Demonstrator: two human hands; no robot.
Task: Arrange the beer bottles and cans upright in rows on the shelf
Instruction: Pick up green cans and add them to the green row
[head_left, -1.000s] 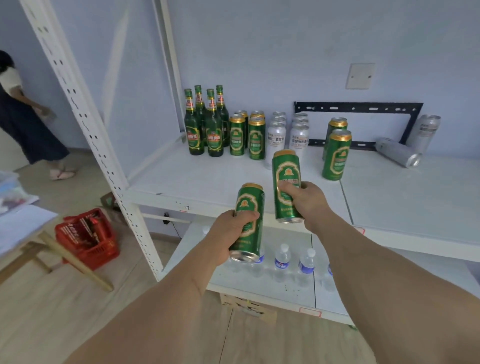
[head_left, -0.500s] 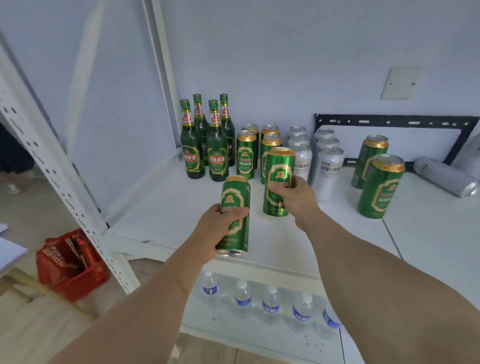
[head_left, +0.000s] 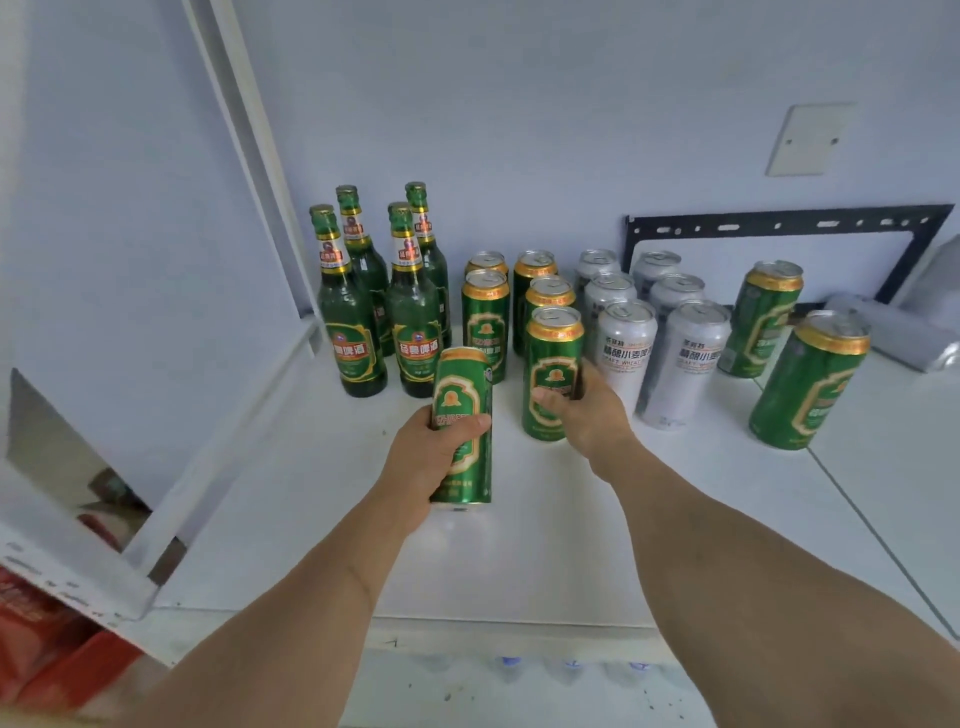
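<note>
My left hand (head_left: 434, 452) grips a green beer can (head_left: 464, 415) upright just above the white shelf (head_left: 545, 545), in front of the left green can row. My right hand (head_left: 584, 413) holds a second green can (head_left: 551, 371) standing at the front of the right green row. Several green bottles (head_left: 382, 312) stand upright at the back left. Behind them green cans (head_left: 485, 317) and silver cans (head_left: 652, 343) stand in rows.
Two more green cans (head_left: 808, 384) stand apart at the right. A silver can (head_left: 893, 332) lies on its side at the far right, near a black metal frame (head_left: 779, 223) against the wall. A white shelf upright (head_left: 244, 150) rises at the left. Water bottles sit on the lower shelf.
Both hands moved forward over the shelf with their cans. The right-hand can now stands on the shelf in front of the green row. The left-hand can has come closer to the rows.
</note>
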